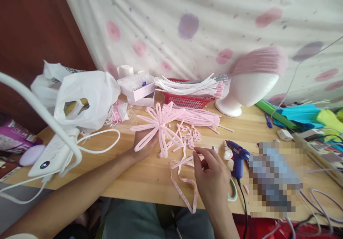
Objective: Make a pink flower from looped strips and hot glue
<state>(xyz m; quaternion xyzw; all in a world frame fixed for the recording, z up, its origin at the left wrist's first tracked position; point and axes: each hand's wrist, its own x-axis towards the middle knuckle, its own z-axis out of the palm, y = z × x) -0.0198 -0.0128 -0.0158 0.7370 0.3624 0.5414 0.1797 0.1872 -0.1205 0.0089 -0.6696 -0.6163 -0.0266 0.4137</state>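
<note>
My left hand [146, 145] is closed round the underside of a flower [160, 124] made of looped pink pipe cleaners, its petals spread above the table. The flower hides most of those fingers. To its right, my right hand [211, 171] pinches a small pink pipe cleaner piece [195, 148] between thumb and fingertips. Short pink pipe cleaner loops and pieces [191, 136] lie scattered between the hands. Below them, a pink and white tape measure [182, 192] curls across the wood, partly behind my right hand.
A bundle of pink pipe cleaners [198, 117] lies before a red basket [184, 101] of white ones. Right stand a foam head [249, 88] and a blue glue gun [238, 158] with a cord; a green tape roll [233, 192] is nearby. White bags [85, 85] and a power strip [53, 156] stand left.
</note>
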